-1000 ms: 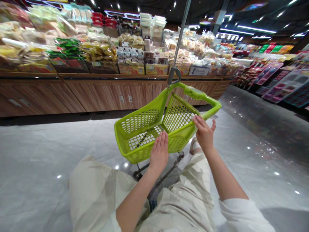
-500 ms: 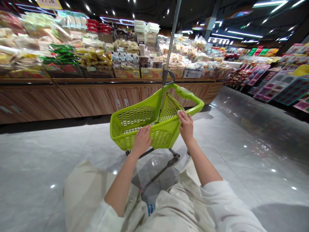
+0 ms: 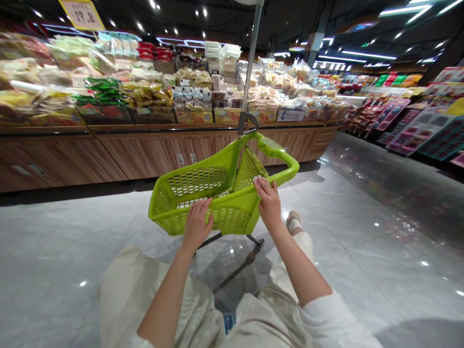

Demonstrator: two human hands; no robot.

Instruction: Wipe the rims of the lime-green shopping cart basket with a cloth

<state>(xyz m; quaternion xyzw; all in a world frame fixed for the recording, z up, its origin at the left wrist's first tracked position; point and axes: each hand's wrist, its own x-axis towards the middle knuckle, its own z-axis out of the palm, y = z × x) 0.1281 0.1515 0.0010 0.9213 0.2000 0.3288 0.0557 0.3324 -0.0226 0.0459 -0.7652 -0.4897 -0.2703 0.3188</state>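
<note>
A small bright-green plastic shopping cart (image 3: 232, 218) stands crosswise in front of me, its basket holding nothing that I can see. Over its near rim hook the fingers of my left hand (image 3: 197, 223), thumb on the outside wall. My right hand (image 3: 268, 200) grips the same rim farther right, close to where the curved handle (image 3: 290, 166) begins. A grey pole (image 3: 250, 72) rises from the cart's far side, held in a dark grey bracket (image 3: 247, 122). The undersides of my fingers are hidden by the rim.
Behind the cart runs a long wood-panelled display counter (image 3: 145, 152) heaped with packaged foods. A price sign (image 3: 82, 15) hangs upper left. More shelves with colourful goods (image 3: 413, 130) line the right. Shiny grey tiles (image 3: 362, 208) cover the floor; my foot (image 3: 293, 220) shows beside the cart.
The cart and both hands have shifted slightly left and nearer to me in view. My right foot has come into sight. Both hands keep their places on the rim.
</note>
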